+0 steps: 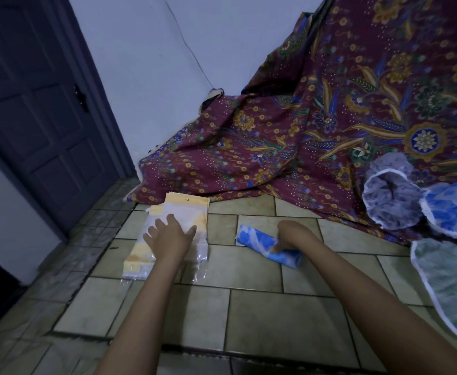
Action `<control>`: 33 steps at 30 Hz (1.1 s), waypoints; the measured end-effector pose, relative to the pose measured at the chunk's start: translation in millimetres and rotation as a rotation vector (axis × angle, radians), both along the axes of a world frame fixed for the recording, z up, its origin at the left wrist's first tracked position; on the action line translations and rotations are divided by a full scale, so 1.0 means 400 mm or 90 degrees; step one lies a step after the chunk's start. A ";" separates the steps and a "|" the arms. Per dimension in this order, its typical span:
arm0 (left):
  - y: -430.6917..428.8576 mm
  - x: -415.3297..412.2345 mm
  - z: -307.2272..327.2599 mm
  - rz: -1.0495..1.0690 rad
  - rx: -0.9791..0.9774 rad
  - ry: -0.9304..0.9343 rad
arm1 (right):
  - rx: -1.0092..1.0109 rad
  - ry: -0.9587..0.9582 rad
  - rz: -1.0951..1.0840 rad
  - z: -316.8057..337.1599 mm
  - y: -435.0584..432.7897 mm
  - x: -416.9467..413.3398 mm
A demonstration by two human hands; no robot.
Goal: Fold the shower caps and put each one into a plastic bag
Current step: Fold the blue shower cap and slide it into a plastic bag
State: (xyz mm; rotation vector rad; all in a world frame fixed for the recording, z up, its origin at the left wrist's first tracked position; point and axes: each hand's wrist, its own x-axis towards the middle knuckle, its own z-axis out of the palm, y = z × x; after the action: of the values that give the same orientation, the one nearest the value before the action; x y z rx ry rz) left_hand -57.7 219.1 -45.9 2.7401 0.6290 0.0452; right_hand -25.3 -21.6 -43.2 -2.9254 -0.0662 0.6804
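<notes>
- Down on the tiled floor [249, 307], the left hand [172, 235] lies flat with fingers spread apart, pressing on a clear plastic bag [200, 255] that holds a folded yellow-and-white shower cap [138, 255].
- That bagged cap sits toward the far left part of the floor, its far end just beside the hem of a maroon patterned cloth [303, 125].
- Beside it, to the right and a little apart, lies a folded blue-and-white shower cap [260, 243], a narrow roll lying at a slant on the tiles, not in any bag.
- The right hand [292, 235] is curled closed on the near right end of this blue roll, fingers tucked down onto it; the thumb shows against the fabric.
- At the right edge of the floor, three more caps lie loose and unfolded: a grey shower cap [392, 196] with its white-trimmed opening gaping, a bright blue shower cap [454, 209] touching it on the right, and a pale green shower cap [449, 282] nearest, spread out flat.
- The grey and bright blue caps rest partly on the patterned cloth, which drapes up the right side of the view.
- Behind it stands a plain pale wall [154, 63], with a dark panelled door [38, 104] on the left.
</notes>
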 end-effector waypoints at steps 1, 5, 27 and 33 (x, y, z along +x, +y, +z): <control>0.006 -0.008 -0.001 0.020 -0.014 0.000 | 0.010 0.008 0.004 -0.003 0.008 -0.004; 0.026 -0.033 0.001 0.091 -0.060 -0.017 | 0.041 -0.001 0.009 -0.011 0.044 -0.021; 0.019 -0.075 -0.024 0.022 0.061 0.052 | 0.101 -0.101 -0.026 -0.027 0.121 -0.104; 0.014 -0.077 -0.050 0.048 0.017 0.056 | 0.094 -0.114 -0.061 -0.028 0.130 -0.115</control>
State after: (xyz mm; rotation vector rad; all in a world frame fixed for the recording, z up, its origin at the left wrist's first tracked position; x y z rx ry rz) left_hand -88.6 224.6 -66.0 2.7561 0.7602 -0.0496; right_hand -71.4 30.3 -54.3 -2.8180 0.0059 0.3802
